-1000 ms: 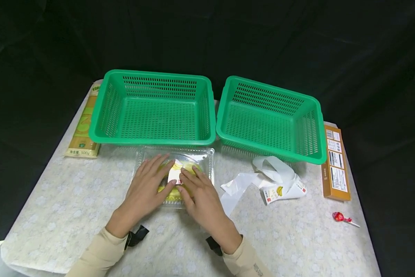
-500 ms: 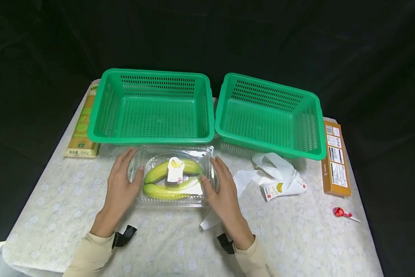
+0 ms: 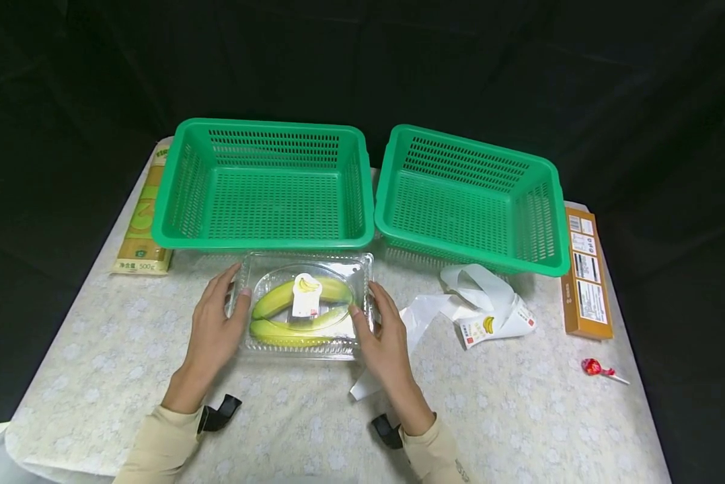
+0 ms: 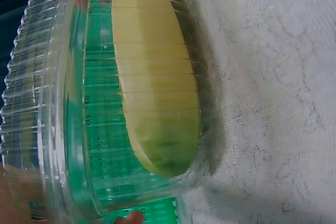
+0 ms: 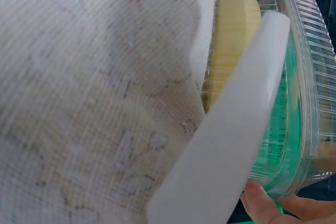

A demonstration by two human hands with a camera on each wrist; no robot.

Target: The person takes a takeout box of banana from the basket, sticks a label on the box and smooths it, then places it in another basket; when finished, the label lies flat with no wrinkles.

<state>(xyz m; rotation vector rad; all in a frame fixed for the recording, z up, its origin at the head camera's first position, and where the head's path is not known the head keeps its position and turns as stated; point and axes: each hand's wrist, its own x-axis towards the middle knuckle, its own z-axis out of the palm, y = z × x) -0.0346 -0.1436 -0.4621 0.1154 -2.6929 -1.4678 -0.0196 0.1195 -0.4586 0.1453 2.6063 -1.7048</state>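
Note:
A clear plastic clamshell box [image 3: 332, 267] lies before me with two yellow-green bananas [image 3: 302, 333] inside. On its lid is a white label [image 3: 305, 296] with a banana picture. My left hand [image 3: 214, 329] grips the box's left side, thumb on the lid's edge. At the right side my right hand [image 3: 387, 336] holds it the same way. A fingertip [image 4: 134, 217] shows by the lower corner in the left wrist view; fingers [image 5: 260, 203] reach under the corner in the right wrist view. Whether the box is raised off the cloth is hard to tell.
Two green baskets [image 3: 263, 243] [image 3: 459, 259] stand behind the box. A crumpled white strip with banana labels [image 3: 489, 316] lies to the right, one end near my right hand. Beyond are an orange-brown carton [image 3: 586, 282] and a red lollipop [image 3: 594, 367]. A noodle-like 500 g packet [image 3: 141, 235] is at left.
Both hands have moved from the middle of the lid out to the box's two sides, so the bananas and label now show. The hands have barely shifted in the last half second.

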